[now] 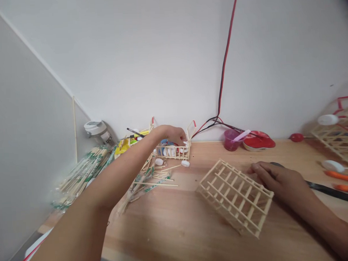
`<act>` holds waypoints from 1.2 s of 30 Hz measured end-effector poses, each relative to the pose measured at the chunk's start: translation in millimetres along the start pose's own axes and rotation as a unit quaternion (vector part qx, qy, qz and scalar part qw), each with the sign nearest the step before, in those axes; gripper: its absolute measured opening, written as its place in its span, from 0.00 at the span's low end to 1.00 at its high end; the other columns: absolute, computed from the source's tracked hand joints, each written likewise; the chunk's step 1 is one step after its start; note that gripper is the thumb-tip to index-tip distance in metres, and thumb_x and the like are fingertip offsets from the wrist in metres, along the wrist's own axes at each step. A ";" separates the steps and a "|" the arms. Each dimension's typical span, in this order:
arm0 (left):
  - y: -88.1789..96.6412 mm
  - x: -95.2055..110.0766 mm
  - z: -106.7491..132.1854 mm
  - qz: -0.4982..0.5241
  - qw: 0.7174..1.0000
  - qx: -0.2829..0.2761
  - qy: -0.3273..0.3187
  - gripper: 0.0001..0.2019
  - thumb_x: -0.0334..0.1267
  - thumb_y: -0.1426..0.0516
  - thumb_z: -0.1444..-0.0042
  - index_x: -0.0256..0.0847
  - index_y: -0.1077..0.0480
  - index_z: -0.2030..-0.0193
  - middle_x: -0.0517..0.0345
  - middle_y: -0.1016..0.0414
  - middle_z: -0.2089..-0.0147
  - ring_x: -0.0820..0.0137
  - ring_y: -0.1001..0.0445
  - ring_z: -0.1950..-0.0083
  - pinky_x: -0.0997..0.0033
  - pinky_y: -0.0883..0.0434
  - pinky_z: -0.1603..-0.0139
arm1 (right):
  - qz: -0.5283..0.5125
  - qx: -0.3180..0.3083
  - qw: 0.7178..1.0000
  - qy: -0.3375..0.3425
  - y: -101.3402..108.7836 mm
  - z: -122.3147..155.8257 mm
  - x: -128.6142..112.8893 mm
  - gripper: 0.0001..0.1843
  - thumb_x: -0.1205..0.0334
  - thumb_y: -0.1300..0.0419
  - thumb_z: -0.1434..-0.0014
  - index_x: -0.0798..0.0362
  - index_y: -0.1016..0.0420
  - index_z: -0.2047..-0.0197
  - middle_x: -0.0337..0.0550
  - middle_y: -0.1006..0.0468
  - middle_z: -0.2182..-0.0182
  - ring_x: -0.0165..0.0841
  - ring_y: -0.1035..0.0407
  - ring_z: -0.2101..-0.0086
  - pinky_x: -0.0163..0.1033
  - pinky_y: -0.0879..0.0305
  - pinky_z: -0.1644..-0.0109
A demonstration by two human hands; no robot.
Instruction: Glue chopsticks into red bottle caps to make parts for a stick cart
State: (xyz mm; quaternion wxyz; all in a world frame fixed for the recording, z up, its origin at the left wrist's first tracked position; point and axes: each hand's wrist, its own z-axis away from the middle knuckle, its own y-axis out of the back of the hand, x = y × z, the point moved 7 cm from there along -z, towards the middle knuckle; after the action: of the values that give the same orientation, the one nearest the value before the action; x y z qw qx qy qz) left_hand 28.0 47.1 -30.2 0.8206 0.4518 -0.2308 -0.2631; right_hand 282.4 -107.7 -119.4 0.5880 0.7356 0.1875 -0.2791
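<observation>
My left hand [170, 135] reaches far across the wooden table [178, 226] into a small open stick-built basket [175, 152] that holds white bottle caps. Its fingers curl down among the caps; what they grip is hidden. My right hand [275, 178] lies flat on the table, fingers stretched, touching the right end of a wooden stick lattice frame [236, 197] that lies tilted in the middle. A loose white cap [185, 164] lies just in front of the basket.
Loose sticks [149, 181] and bundles of wrapped chopsticks [83, 171] crowd the left. A pink cup [231, 139] and red lid [259, 141] stand by the wall under red and black wires [223, 78]. Orange-handled tools [341, 175] and another stick frame [340, 133] sit right.
</observation>
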 end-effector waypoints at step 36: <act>26.6 -39.4 42.6 0.065 0.943 0.312 0.098 0.17 0.49 0.38 0.52 0.35 0.29 0.65 0.56 0.26 0.70 0.70 0.30 0.69 0.73 0.38 0.69 | 0.021 0.014 0.999 0.037 3.4 -1.3 -7.5 0.25 0.41 0.54 0.45 0.47 0.22 0.69 0.42 0.17 0.66 0.44 0.24 0.63 0.45 0.31 0.60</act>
State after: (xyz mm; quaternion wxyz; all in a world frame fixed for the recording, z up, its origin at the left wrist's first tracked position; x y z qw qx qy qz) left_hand -22.1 57.9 7.8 0.6720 0.6930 -0.2490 -0.0786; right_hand 278.8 -106.8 -111.9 0.5761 0.7574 0.1895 -0.2420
